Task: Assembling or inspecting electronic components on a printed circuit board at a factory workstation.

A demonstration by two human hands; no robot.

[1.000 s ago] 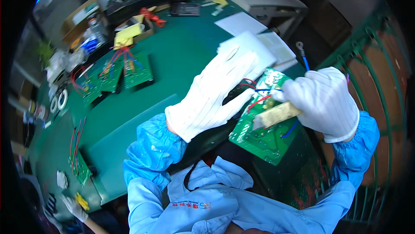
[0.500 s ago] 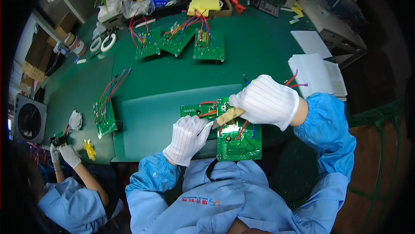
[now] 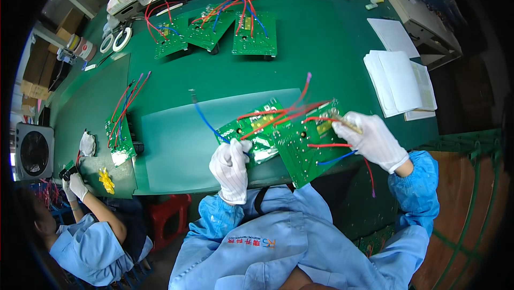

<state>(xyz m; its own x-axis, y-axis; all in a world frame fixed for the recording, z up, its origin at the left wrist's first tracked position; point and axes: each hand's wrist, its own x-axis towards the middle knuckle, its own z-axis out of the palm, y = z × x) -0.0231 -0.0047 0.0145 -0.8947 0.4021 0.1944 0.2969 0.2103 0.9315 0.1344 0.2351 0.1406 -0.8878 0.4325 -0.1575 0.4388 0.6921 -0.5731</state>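
Observation:
Two green circuit boards with red and blue wires lie side by side at the table's near edge. The left circuit board (image 3: 261,153) has my left hand (image 3: 230,173) at its lower left corner, fingers closed on the edge beside a blue wire. The right circuit board (image 3: 300,156) is turned at an angle and partly overlaps its neighbour, its near corner jutting past the table edge. My right hand (image 3: 375,141) is closed around a slim tan tool (image 3: 350,125) at that board's right side. The tool's tip is blurred. Both hands wear white striped gloves.
Three wired boards (image 3: 254,35) stand at the back, another wired board (image 3: 120,134) on the left. An open notebook (image 3: 391,84) lies right, white tape rings (image 3: 122,39) back left. A co-worker's gloved hand (image 3: 78,185) works at far left, near a red stool (image 3: 168,220).
My right hand has moved right and down with the tan tool. The boards have turned and spread apart, their wires now showing. My left hand stays near the left board; the whole view has shifted.

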